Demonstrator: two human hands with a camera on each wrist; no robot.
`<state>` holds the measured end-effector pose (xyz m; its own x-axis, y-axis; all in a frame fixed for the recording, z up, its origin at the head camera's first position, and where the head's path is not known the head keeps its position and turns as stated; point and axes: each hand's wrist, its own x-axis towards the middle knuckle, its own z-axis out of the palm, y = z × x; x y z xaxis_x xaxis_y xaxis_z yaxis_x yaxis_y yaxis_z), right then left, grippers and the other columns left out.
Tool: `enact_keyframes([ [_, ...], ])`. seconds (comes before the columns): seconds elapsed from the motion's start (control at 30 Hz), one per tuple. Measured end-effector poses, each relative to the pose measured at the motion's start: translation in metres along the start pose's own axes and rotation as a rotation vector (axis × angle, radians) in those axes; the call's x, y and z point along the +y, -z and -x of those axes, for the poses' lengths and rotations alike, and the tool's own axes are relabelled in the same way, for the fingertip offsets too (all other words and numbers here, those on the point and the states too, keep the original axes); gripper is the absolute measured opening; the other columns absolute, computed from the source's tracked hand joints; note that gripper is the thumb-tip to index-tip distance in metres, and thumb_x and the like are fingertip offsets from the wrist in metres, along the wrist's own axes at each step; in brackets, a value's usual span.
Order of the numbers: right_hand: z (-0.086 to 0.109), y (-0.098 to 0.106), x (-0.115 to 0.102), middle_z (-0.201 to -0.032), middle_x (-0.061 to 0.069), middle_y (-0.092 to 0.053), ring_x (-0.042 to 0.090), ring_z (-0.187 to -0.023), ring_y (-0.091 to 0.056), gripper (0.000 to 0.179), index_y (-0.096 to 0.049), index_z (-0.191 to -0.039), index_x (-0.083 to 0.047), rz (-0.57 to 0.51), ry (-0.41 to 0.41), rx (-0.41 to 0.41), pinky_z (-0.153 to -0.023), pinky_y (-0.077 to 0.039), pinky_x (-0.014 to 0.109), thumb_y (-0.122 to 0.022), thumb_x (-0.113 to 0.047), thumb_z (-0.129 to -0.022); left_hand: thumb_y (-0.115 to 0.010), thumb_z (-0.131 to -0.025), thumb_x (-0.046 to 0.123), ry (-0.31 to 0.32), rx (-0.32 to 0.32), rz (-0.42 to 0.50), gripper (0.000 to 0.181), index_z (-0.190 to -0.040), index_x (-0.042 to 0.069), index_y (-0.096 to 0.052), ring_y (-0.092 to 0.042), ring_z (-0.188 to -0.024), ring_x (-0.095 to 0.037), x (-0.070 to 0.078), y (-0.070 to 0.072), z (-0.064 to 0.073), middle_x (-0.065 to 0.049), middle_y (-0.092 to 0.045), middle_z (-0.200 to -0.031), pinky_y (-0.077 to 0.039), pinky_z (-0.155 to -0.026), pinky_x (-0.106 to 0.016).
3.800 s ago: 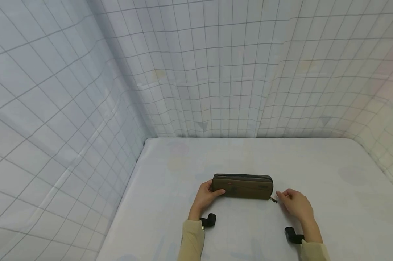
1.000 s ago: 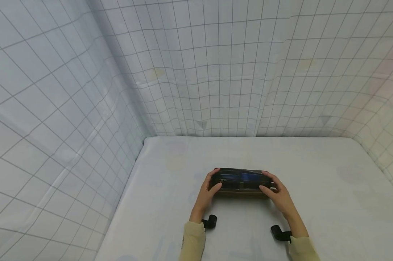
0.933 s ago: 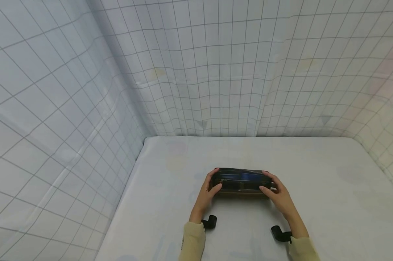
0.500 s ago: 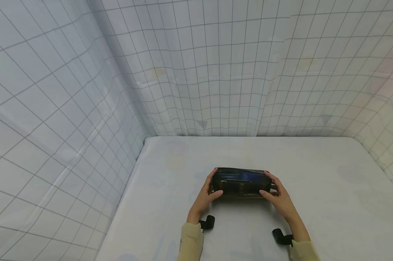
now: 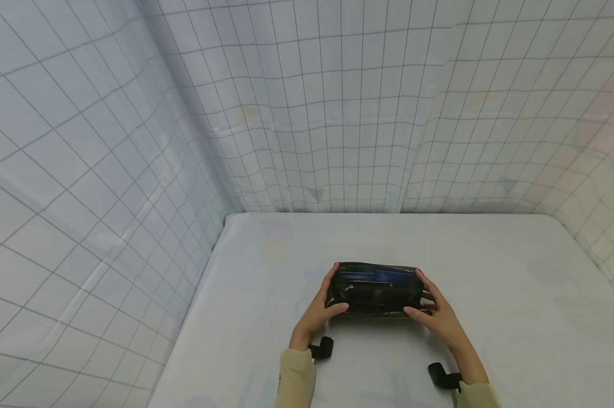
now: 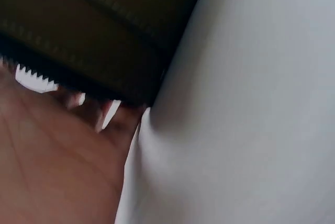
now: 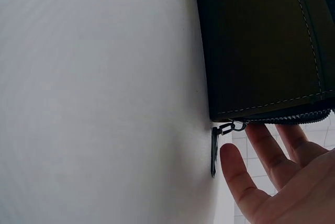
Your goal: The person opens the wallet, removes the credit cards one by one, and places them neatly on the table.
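Observation:
A long dark brown zip wallet (image 5: 375,292) stands unzipped on the white table, its mouth spread so dark slots and a bluish section show inside. My left hand (image 5: 317,313) grips its left end, thumb on the near edge and fingers reaching to the far edge. At the right end, my right hand (image 5: 439,322) holds it the same way. The right wrist view shows the wallet's stitched outside (image 7: 256,51), with the zipper pull (image 7: 213,152) hanging at its lower corner beside my fingers. Zipper teeth (image 6: 36,72) run along the wallet's end in the left wrist view.
The white-covered table (image 5: 266,243) spreads around the wallet. White curtains (image 5: 337,113) with a grey grid stand behind it and on both sides. Black wrist cameras (image 5: 323,347) sit on both wrists.
The wallet stood nearly flat-sided with my right hand apart from it; now both hands hold it. Over the last second its mouth has spread wider, both thumbs moving toward me with the near edge.

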<state>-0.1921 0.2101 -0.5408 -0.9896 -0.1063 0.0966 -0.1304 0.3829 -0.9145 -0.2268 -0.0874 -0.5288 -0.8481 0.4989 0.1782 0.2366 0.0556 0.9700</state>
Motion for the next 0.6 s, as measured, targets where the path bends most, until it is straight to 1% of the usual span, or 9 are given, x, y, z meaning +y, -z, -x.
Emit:
enact_keyframes([
  [0.13, 0.0, 0.0, 0.001, -0.153, 0.007, -0.017, 0.036, -0.124, -0.039, 0.085, -0.017, -0.148, -0.034, 0.015, 0.011, -0.002, -0.091, -0.036, 0.051, -0.071, -0.025, -0.082, -0.054, -0.092, 0.018, 0.043, 0.045, 0.008, 0.074, -0.15, 0.022, -0.008, -0.004, -0.142, -0.021, 0.004, -0.006, 0.002, 0.0, -0.003, -0.156, -0.011, -0.11, -0.052],
  [0.2, 0.001, 0.001, 0.002, -0.153, 0.007, -0.017, 0.036, -0.123, -0.039, 0.087, -0.016, -0.148, -0.035, 0.033, 0.012, -0.007, -0.092, -0.036, 0.052, -0.071, -0.026, -0.082, -0.052, -0.094, 0.018, 0.054, 0.065, 0.011, 0.072, -0.15, 0.023, -0.009, -0.003, -0.142, -0.021, 0.005, -0.008, 0.002, 0.002, -0.003, -0.156, -0.01, -0.11, -0.052],
  [0.37, 0.003, 0.002, 0.004, -0.153, 0.006, -0.016, 0.034, -0.123, -0.038, 0.091, -0.015, -0.147, -0.038, 0.047, 0.024, -0.023, -0.092, -0.036, 0.053, -0.074, -0.027, -0.079, -0.051, -0.095, 0.02, 0.061, 0.102, 0.004, 0.07, -0.15, 0.024, -0.009, -0.003, -0.142, -0.02, 0.006, -0.013, 0.003, 0.002, -0.004, -0.156, -0.01, -0.11, -0.054],
  [0.6, 0.006, 0.004, 0.003, -0.154, 0.004, -0.014, 0.035, -0.125, -0.036, 0.096, -0.014, -0.148, -0.036, 0.046, 0.057, -0.03, -0.092, -0.035, 0.054, -0.076, -0.024, -0.077, -0.049, -0.096, 0.02, 0.062, 0.124, 0.005, 0.069, -0.15, 0.024, -0.008, -0.002, -0.142, -0.021, 0.005, -0.017, 0.002, 0.003, -0.004, -0.156, -0.01, -0.11, -0.055],
])
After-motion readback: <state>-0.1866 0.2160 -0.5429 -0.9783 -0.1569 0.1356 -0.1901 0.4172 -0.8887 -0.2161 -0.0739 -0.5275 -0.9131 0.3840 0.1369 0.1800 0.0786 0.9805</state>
